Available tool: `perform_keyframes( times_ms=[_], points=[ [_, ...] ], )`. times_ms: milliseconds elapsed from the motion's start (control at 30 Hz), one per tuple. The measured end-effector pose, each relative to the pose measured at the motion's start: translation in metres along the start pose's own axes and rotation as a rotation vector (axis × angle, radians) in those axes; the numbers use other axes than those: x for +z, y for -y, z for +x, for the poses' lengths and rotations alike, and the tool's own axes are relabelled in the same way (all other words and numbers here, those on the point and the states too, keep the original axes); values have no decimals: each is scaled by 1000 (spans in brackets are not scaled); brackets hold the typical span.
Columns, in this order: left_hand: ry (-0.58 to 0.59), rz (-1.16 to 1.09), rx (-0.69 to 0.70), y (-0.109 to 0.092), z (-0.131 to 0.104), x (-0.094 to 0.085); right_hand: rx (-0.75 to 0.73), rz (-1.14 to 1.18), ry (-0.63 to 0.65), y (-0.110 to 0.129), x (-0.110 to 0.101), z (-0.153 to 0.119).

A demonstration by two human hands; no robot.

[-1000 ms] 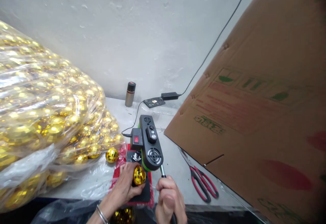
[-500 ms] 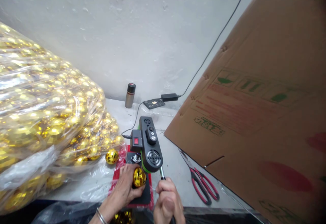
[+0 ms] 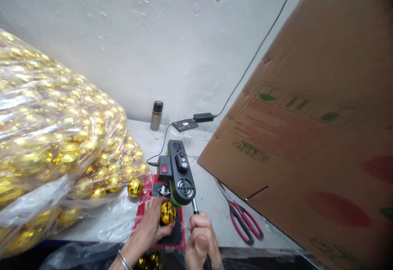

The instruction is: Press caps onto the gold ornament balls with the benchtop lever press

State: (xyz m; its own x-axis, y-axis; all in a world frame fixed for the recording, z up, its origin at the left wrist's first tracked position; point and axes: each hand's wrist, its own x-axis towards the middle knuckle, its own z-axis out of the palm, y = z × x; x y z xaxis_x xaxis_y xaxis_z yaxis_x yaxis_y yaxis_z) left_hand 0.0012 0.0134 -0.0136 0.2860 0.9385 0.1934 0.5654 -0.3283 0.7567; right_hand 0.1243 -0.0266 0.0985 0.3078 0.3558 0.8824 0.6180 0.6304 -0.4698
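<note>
Hardly anything has moved since the earlier frame, beyond a slight shift of view. Near the front edge of the surface, your right hand is wrapped around the handle, and your left hand is closed on the gold ball, over the black base. It looks light, stiff and slick, perhaps easily scratched; hold its sides. Beyond stands the machine; toward the back edge, a bottle.

Pale bench with scissors, bottle, possibly a phone
</note>
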Motion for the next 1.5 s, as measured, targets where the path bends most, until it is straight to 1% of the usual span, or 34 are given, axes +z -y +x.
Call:
perform_keyframes(
  times_ms=[233,400,500,567,667,767,833,900,967,1000,1033,1067,1133,1167,1200,1233,1267,1333,1400,1500],
  points=[
    [-18,-23,3,0,1,-1,-7,-15,56,-9,-6,-9],
    [-27,-37,-6,-3,0,-3,-37,-8,83,-18,-7,-30],
    [-12,-43,-15,-5,0,-6,-56,5,93,-27,-7,-40],
    [9,-46,-23,-7,1,-9,-80,15,123,-30,-8,-41],
    [23,-50,-36,-10,4,-13,-88,39,166,-25,-13,-26],
    [11,-78,-32,-9,-1,-12,2,48,197,-6,-19,6],
    [-6,-101,-21,-4,-15,-10,103,56,220,7,-20,28],
    [-16,-100,9,5,-33,-10,127,81,211,17,-19,42],
    [-30,-68,45,18,-48,-17,120,103,187,20,-16,45],
    [-57,-42,51,23,-51,-24,117,111,174,20,-14,43],
    [-105,-11,41,28,-50,-33,119,115,162,19,-13,40],
    [-180,27,7,32,-45,-43,124,116,152,18,-12,36],
    [-343,106,-125,35,-26,-64,122,113,139,15,-11,29],
    [-398,136,-215,35,-13,-73,121,112,135,14,-11,26],
    [-416,151,-290,33,-1,-79,120,111,133,13,-11,24],
    [-422,155,-336,31,10,-83,124,110,135,12,-11,23],
    [-410,150,-365,29,19,-84,127,110,139,11,-12,22],
    [-379,117,-372,24,30,-81,135,104,150,9,-13,21],
    [-358,62,-372,20,31,-74,138,100,160,8,-15,19],
    [-350,-57,-381,17,25,-70,134,113,160,6,-16,17]
  ],
)
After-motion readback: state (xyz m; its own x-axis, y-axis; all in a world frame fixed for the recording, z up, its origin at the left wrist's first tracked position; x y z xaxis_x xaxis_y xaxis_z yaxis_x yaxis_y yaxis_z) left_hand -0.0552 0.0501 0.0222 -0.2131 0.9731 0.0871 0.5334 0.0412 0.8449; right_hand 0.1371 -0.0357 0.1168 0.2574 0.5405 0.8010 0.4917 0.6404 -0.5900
